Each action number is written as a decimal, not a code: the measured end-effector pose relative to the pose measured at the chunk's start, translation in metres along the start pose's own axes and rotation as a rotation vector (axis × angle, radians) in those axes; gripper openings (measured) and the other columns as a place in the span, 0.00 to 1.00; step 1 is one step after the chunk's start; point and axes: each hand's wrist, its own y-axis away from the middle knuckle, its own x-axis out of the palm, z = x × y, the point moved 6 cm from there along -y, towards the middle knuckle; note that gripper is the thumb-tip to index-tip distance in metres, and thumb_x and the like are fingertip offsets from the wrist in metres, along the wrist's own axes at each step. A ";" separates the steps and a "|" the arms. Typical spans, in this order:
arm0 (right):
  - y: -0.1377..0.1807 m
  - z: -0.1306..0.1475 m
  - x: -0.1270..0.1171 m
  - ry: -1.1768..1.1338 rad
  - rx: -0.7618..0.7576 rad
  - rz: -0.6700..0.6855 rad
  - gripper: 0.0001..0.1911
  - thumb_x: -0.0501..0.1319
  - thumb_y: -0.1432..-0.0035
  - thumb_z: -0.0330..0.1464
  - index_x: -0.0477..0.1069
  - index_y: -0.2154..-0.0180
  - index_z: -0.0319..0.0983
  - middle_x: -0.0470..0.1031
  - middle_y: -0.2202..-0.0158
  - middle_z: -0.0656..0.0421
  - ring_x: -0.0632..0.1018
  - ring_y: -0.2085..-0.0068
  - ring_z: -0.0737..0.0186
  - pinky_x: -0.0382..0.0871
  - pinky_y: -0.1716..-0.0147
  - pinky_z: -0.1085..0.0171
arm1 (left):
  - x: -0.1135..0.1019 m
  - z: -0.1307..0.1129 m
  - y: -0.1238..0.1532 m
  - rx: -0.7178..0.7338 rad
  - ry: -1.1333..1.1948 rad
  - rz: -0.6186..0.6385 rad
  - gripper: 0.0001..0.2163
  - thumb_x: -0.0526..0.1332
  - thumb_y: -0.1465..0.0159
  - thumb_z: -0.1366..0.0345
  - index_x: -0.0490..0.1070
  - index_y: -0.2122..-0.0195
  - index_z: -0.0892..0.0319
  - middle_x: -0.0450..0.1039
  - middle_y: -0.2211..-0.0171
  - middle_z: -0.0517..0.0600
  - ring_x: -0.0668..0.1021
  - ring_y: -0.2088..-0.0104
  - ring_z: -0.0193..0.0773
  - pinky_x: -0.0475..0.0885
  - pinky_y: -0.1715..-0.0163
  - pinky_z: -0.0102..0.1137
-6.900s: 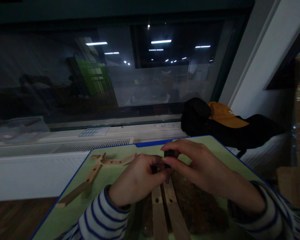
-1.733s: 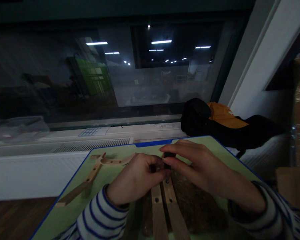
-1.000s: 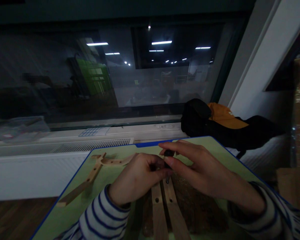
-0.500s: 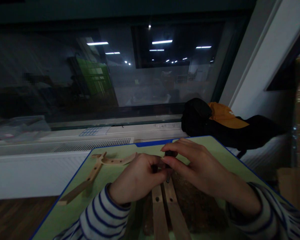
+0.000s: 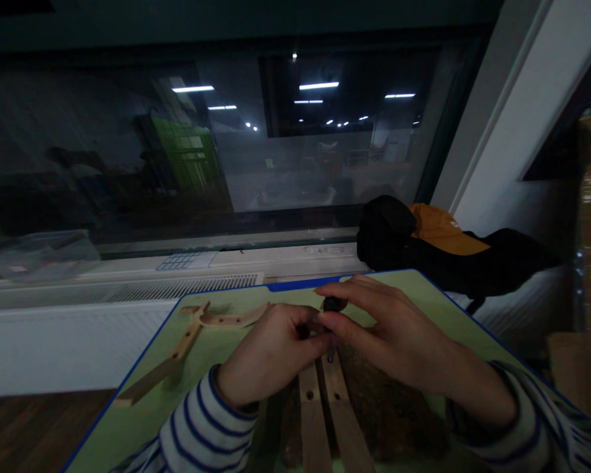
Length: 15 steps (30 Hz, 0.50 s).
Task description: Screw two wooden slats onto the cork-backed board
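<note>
My right hand is closed, its thumb and fingers pinching the black handle of a small screwdriver from above. Close against it, my left hand is closed around the lower part of the same tool, which its fingers mostly hide. The metal tip points down at one of two light wooden strips: the right strip. Beside it lies the left strip, a narrow gap between them. Each strip has a dark round hole. Both rest on a dark brown worn board.
Several joined wooden pieces with holes lie at the left of the green table, which has a blue edge. Behind are a radiator, a windowsill with a clear plastic box, and a black garment with an orange cap.
Both hands stay almost in place. The black handle end stands slightly more upright between the right fingers, and the right fingers have shifted a little. The wooden strips have not visibly moved.
</note>
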 end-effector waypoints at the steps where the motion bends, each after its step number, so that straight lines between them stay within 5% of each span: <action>1: 0.001 0.000 0.000 -0.016 0.007 0.011 0.16 0.57 0.40 0.35 0.67 0.50 0.38 0.75 0.58 0.57 0.74 0.57 0.63 0.65 0.55 0.64 | 0.000 0.000 0.000 0.002 -0.002 0.013 0.09 0.59 0.42 0.63 0.75 0.73 0.60 0.70 0.78 0.43 0.68 0.75 0.32 0.62 0.74 0.26; 15: 0.000 0.004 0.000 0.031 -0.043 -0.016 0.11 0.57 0.40 0.34 0.69 0.56 0.37 0.75 0.64 0.59 0.73 0.62 0.66 0.65 0.62 0.67 | 0.003 -0.003 0.001 0.019 -0.055 0.090 0.10 0.56 0.40 0.63 0.73 0.74 0.61 0.65 0.79 0.43 0.65 0.76 0.31 0.61 0.74 0.26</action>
